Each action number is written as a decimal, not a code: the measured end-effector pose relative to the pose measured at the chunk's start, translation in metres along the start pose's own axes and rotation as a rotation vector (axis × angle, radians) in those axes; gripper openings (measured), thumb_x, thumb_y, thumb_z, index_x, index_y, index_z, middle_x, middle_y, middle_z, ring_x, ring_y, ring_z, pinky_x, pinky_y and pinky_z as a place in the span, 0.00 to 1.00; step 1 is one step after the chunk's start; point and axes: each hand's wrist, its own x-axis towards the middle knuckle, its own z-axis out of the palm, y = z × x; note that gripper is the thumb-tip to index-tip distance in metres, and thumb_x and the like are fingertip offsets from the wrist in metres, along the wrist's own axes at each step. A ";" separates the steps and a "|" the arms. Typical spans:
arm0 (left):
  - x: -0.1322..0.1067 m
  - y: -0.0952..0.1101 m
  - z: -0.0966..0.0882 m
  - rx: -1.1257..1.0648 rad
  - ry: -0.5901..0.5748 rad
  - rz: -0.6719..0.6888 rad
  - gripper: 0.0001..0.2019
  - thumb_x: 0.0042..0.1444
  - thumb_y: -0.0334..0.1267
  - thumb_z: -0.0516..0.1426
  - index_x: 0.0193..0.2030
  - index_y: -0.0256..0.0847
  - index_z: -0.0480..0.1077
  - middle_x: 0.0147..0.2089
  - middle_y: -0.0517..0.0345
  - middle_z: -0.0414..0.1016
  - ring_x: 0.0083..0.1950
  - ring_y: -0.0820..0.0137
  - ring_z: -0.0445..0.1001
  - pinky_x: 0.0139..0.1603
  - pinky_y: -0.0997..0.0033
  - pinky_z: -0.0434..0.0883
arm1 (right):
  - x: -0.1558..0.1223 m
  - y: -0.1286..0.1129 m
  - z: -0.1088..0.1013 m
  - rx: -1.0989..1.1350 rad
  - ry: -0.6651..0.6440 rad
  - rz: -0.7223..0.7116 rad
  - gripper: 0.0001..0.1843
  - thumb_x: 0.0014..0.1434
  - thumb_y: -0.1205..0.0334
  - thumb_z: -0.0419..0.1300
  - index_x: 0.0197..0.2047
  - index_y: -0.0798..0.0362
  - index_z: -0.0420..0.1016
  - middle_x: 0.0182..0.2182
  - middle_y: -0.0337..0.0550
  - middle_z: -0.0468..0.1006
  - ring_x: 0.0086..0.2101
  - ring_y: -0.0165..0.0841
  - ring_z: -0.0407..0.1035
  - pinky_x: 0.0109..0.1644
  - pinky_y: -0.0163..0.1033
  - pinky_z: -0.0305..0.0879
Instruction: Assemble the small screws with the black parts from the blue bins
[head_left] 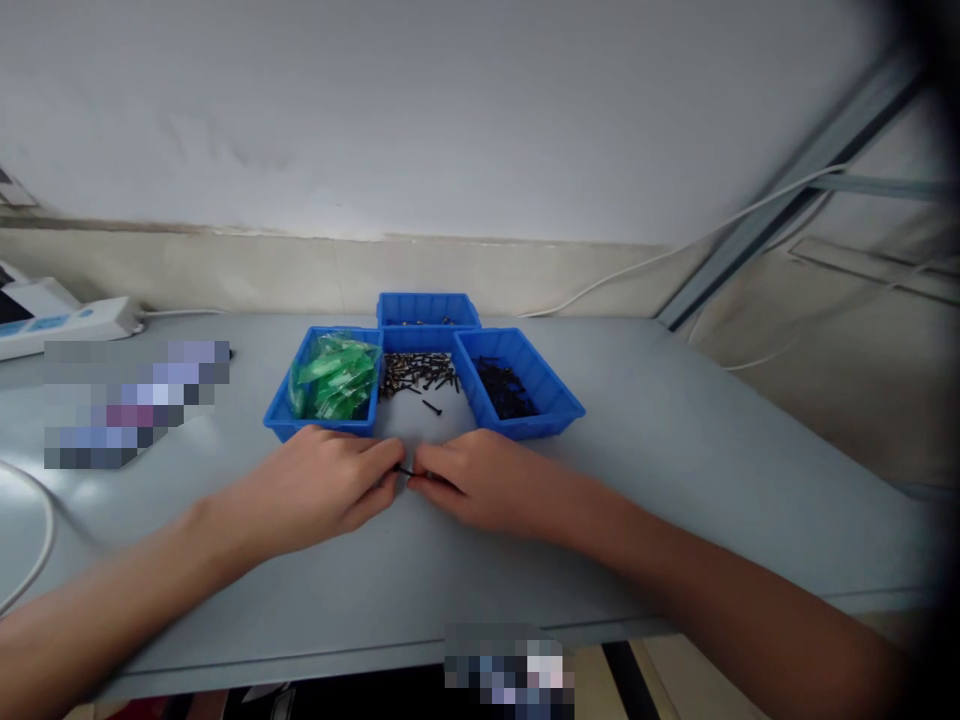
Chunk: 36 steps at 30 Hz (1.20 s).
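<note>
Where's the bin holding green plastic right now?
In the head view, the bin sits left of the loose screws, just beyond the left hand.

Black screws [504, 392], blue bins [536, 375] (plain), green bags [335, 376]

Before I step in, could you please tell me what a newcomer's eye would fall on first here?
Probably the green packets heaped in the left bin, vivid against the grey table. Next, the left hand and right hand, close together in front, with a thin dark piece between their fingertips. Beyond them, screws lie piled between that bin and the right bin.
</note>
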 end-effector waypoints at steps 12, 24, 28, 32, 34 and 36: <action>0.000 0.000 -0.001 -0.160 0.047 0.058 0.09 0.60 0.36 0.45 0.39 0.39 0.66 0.32 0.59 0.67 0.31 0.74 0.67 0.31 0.75 0.64 | 0.003 0.004 0.002 0.029 0.004 0.013 0.13 0.60 0.61 0.48 0.32 0.57 0.70 0.25 0.43 0.74 0.25 0.30 0.66 0.28 0.34 0.55; 0.000 0.003 -0.006 -0.044 0.036 0.050 0.05 0.55 0.32 0.46 0.30 0.39 0.61 0.26 0.62 0.67 0.24 0.74 0.64 0.23 0.74 0.58 | -0.002 0.003 0.002 0.074 -0.007 -0.001 0.12 0.59 0.58 0.48 0.34 0.55 0.69 0.24 0.40 0.73 0.24 0.28 0.64 0.27 0.33 0.51; 0.001 0.001 -0.004 -0.018 0.057 0.041 0.07 0.58 0.35 0.46 0.33 0.39 0.63 0.28 0.61 0.68 0.26 0.73 0.67 0.24 0.73 0.58 | -0.003 0.002 0.000 0.082 0.027 0.033 0.12 0.59 0.55 0.48 0.35 0.54 0.66 0.22 0.37 0.70 0.22 0.27 0.62 0.25 0.33 0.48; 0.001 0.001 0.000 -0.005 0.054 0.044 0.10 0.60 0.36 0.44 0.34 0.39 0.64 0.29 0.61 0.68 0.27 0.72 0.67 0.25 0.73 0.59 | -0.001 0.004 0.001 0.085 0.026 0.018 0.14 0.62 0.56 0.44 0.32 0.54 0.64 0.21 0.36 0.68 0.22 0.26 0.60 0.25 0.33 0.47; 0.001 0.002 0.000 0.010 0.048 0.027 0.11 0.60 0.37 0.43 0.33 0.39 0.64 0.28 0.61 0.68 0.27 0.72 0.67 0.25 0.72 0.59 | -0.001 0.004 0.002 0.064 0.038 0.017 0.13 0.62 0.58 0.44 0.32 0.54 0.64 0.21 0.35 0.67 0.21 0.25 0.59 0.24 0.33 0.46; 0.001 0.002 -0.001 0.017 0.022 0.005 0.11 0.60 0.37 0.44 0.32 0.40 0.64 0.28 0.61 0.68 0.27 0.71 0.68 0.25 0.72 0.60 | -0.001 0.003 0.002 0.040 0.048 0.017 0.12 0.62 0.60 0.44 0.32 0.54 0.63 0.20 0.34 0.65 0.20 0.25 0.58 0.23 0.33 0.45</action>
